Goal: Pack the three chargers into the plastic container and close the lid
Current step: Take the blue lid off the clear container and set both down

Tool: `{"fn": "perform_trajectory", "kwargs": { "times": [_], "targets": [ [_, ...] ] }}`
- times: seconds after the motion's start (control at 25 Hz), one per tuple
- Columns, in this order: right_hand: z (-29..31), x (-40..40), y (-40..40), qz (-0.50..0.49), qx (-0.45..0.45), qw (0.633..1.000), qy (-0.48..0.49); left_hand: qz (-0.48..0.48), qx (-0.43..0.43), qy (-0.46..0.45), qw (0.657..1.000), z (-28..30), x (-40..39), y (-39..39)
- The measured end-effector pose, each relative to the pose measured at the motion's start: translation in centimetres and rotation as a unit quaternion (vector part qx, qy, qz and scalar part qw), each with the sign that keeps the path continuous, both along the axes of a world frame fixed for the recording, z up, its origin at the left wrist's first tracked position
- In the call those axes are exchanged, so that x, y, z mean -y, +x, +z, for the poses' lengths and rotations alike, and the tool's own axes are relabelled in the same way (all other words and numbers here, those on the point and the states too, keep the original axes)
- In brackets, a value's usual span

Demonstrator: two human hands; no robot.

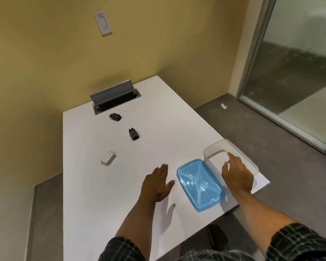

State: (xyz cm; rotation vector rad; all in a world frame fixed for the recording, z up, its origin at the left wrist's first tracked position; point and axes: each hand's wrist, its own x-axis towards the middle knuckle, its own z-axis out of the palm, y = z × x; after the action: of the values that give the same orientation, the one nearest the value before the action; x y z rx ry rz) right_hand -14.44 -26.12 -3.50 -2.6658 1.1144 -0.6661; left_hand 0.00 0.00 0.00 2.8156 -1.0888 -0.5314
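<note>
Three chargers lie apart on the white table: a black charger at the far end, a second black charger nearer the middle, and a white charger to the left. A clear plastic container stands uncovered at the table's right edge. Its blue lid lies upside down just left of it. My right hand hovers over the container's near side, fingers apart and holding nothing. My left hand is flat above the table left of the lid, also holding nothing.
A grey cable hatch stands raised at the table's far end, close to the farthest charger. The table's right edge runs just past the container. Beyond it are grey floor, a scrap of paper and a glass door.
</note>
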Motion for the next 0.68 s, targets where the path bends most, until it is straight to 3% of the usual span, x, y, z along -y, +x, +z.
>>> {"fn": "perform_trajectory", "kwargs": {
  "times": [0.12, 0.32, 0.48, 0.68],
  "targets": [
    [0.3, 1.4, -1.7, -0.072, 0.024, 0.995, 0.062, -0.065, -0.008, 0.022, 0.998, -0.1, 3.7, -0.6],
    [-0.7, 2.8, -3.8, -0.237, -0.077, 0.945, 0.214, -0.135, -0.035, 0.063, 0.988, -0.9, 8.9, -2.1],
    [-1.4, 3.5, -4.7, -0.233, -0.166, 0.928, 0.239, -0.147, -0.067, 0.047, 0.986, -1.7, 12.4, -3.3],
    [-1.7, 4.2, -4.3, -0.211, -0.183, 0.922, 0.268, -0.13, -0.109, 0.03, 0.985, -2.4, 14.9, -4.0]
  ]
}}
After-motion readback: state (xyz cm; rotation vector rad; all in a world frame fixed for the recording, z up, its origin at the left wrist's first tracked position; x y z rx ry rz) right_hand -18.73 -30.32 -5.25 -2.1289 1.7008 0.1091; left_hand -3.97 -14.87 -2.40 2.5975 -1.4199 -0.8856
